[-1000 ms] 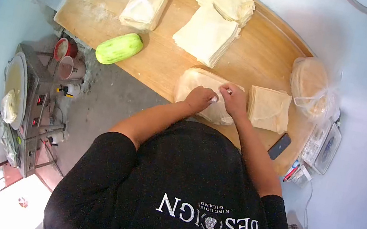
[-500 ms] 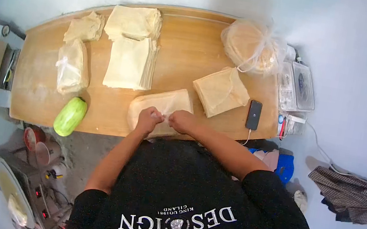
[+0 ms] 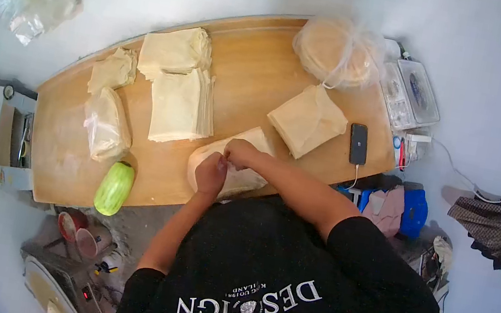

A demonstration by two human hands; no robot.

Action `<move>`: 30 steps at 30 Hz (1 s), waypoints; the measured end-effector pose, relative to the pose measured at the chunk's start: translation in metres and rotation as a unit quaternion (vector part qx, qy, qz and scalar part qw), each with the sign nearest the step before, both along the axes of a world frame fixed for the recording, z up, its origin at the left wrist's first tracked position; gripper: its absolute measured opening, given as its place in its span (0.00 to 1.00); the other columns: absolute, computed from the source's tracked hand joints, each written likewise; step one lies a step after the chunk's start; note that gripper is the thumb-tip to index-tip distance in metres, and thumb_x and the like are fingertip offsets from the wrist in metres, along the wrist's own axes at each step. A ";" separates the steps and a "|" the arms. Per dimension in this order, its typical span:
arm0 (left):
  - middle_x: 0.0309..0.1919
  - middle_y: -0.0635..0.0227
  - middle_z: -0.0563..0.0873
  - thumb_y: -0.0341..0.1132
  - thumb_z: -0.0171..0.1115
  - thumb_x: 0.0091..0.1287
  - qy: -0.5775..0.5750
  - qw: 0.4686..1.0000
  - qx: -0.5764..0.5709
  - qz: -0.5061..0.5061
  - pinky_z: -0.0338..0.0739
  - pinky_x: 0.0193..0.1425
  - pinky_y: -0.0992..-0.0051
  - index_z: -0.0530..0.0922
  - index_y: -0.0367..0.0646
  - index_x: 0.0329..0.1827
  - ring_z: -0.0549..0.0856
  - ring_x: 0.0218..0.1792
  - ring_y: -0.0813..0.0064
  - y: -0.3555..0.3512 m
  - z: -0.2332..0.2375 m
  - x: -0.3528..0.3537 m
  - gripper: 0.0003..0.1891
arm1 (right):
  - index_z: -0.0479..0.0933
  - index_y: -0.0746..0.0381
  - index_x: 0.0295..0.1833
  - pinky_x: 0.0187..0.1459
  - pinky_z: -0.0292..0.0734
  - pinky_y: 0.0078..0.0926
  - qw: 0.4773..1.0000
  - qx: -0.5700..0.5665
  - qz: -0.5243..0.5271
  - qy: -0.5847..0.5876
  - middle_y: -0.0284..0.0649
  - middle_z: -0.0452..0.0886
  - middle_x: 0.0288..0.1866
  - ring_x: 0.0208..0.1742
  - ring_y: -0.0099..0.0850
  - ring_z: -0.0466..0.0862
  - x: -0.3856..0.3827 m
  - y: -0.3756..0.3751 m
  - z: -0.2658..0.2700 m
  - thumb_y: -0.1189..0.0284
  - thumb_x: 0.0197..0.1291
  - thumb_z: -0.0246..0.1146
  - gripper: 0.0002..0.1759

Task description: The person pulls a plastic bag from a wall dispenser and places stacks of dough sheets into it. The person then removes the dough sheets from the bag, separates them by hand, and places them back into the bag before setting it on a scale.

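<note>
At the table's front edge lies a bagged stack of pale flat sheets [image 3: 246, 182], partly covered by my hands and forearms. My left hand [image 3: 213, 171] is closed, pinching the gathered plastic above this stack. Right beside it, my right hand [image 3: 240, 153] is also closed on the plastic, its fingers curled down. The two hands nearly touch, and the fingertips partly hide the plastic between them. Just to the right rests a folded square stack of sheets [image 3: 307, 121].
On the wooden table [image 3: 241, 94] are stacked sheets [image 3: 180, 107], a bagged stack [image 3: 107, 128], a green gourd [image 3: 115, 188], a clear bag of round sheets [image 3: 339, 53] and a phone [image 3: 358, 144] on a cable. Plastic boxes [image 3: 417, 95] stand at the right edge.
My hands have come closer together, and my right hand now sits higher against my left. The camera view has turned and shifted slightly; the table's other objects stay in place.
</note>
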State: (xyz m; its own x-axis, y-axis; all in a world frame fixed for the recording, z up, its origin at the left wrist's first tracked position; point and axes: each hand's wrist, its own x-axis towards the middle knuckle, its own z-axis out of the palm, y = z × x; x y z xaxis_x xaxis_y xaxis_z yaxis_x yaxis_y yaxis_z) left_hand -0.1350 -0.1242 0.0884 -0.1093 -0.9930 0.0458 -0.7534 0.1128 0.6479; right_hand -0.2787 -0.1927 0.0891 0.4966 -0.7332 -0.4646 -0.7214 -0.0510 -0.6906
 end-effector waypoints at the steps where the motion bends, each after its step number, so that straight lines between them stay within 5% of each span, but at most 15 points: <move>1: 0.26 0.59 0.82 0.31 0.63 0.62 0.008 0.999 -0.033 0.002 0.77 0.36 0.63 0.78 0.43 0.32 0.84 0.31 0.56 -0.002 -0.003 0.000 0.03 | 0.85 0.59 0.33 0.26 0.79 0.32 0.996 0.085 -0.026 0.002 0.43 0.84 0.24 0.20 0.34 0.83 0.001 -0.005 0.002 0.78 0.50 0.62 0.07; 4: 0.26 0.61 0.81 0.32 0.62 0.63 0.012 0.996 -0.094 -0.002 0.77 0.35 0.60 0.79 0.45 0.34 0.83 0.31 0.55 -0.004 0.005 -0.003 0.02 | 0.86 0.58 0.36 0.23 0.78 0.30 0.993 0.034 0.100 0.053 0.42 0.84 0.24 0.18 0.32 0.83 0.000 -0.018 -0.004 0.78 0.52 0.61 0.09; 8: 0.28 0.64 0.82 0.33 0.66 0.59 0.007 0.993 -0.111 -0.023 0.77 0.36 0.61 0.81 0.44 0.33 0.84 0.33 0.59 -0.001 0.008 0.008 0.04 | 0.86 0.57 0.38 0.28 0.80 0.34 0.993 0.103 0.040 0.030 0.45 0.85 0.27 0.24 0.37 0.85 -0.001 -0.013 0.006 0.75 0.51 0.61 0.10; 10: 0.28 0.64 0.83 0.34 0.67 0.58 0.024 0.994 -0.106 -0.033 0.77 0.36 0.62 0.82 0.45 0.31 0.84 0.33 0.59 0.003 0.006 0.020 0.04 | 0.85 0.58 0.38 0.36 0.81 0.39 0.980 -0.129 0.108 0.102 0.48 0.85 0.31 0.34 0.43 0.86 0.004 -0.003 -0.005 0.72 0.50 0.62 0.10; 13: 0.30 0.63 0.84 0.35 0.69 0.58 -0.086 0.992 -0.043 -0.079 0.78 0.36 0.64 0.82 0.44 0.30 0.85 0.33 0.60 0.009 0.010 0.032 0.06 | 0.83 0.59 0.35 0.43 0.79 0.44 0.967 -0.210 -0.002 0.142 0.49 0.84 0.35 0.41 0.48 0.84 -0.004 0.004 -0.023 0.70 0.48 0.63 0.09; 18: 0.31 0.61 0.85 0.35 0.69 0.59 0.028 0.998 0.006 -0.064 0.78 0.37 0.65 0.82 0.42 0.29 0.85 0.34 0.59 0.014 0.017 0.044 0.07 | 0.82 0.62 0.36 0.41 0.81 0.45 0.970 -0.239 0.025 0.045 0.51 0.83 0.39 0.41 0.49 0.85 -0.008 0.017 0.002 0.72 0.50 0.62 0.08; 20: 0.31 0.60 0.85 0.35 0.69 0.60 0.031 0.997 0.008 -0.075 0.78 0.37 0.64 0.82 0.42 0.30 0.85 0.34 0.59 0.016 0.026 0.040 0.07 | 0.79 0.60 0.40 0.40 0.79 0.46 0.967 -0.217 0.127 0.045 0.47 0.78 0.47 0.40 0.49 0.84 -0.007 0.025 0.019 0.70 0.55 0.60 0.08; 25: 0.31 0.58 0.85 0.34 0.70 0.59 0.023 0.995 0.004 -0.101 0.78 0.38 0.64 0.84 0.42 0.33 0.85 0.34 0.57 0.012 0.026 0.041 0.06 | 0.79 0.59 0.38 0.38 0.78 0.48 0.951 -0.276 0.103 0.094 0.46 0.79 0.41 0.39 0.49 0.84 0.006 0.038 -0.017 0.69 0.56 0.59 0.07; 30: 0.30 0.61 0.85 0.36 0.67 0.63 0.125 0.990 0.037 -0.056 0.78 0.39 0.66 0.83 0.40 0.36 0.85 0.32 0.64 0.029 0.052 0.053 0.07 | 0.79 0.57 0.36 0.37 0.77 0.48 0.963 -0.207 0.162 0.056 0.46 0.80 0.34 0.37 0.51 0.83 -0.024 0.045 0.030 0.70 0.55 0.60 0.05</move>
